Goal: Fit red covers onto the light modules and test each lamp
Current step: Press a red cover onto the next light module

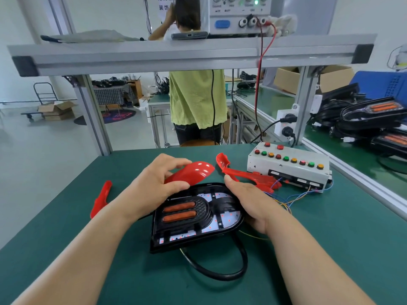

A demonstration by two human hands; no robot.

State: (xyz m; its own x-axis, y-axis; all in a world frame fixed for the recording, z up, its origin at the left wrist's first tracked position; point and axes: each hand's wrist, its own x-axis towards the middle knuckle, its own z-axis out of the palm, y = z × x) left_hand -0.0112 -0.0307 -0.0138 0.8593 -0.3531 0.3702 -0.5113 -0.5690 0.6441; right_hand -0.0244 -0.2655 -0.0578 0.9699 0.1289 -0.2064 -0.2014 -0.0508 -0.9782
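light module [196,216] at mid table [352,227], long way left-right, round end right | left hand [154,183] pinching red cover [193,171] just above | right hand [248,203] gripping round end | red covers 3: one held, two lying loose | module on this table 1

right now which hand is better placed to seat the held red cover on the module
Left: the left hand grips the red cover just above the light module, while the right hand holds its edge.
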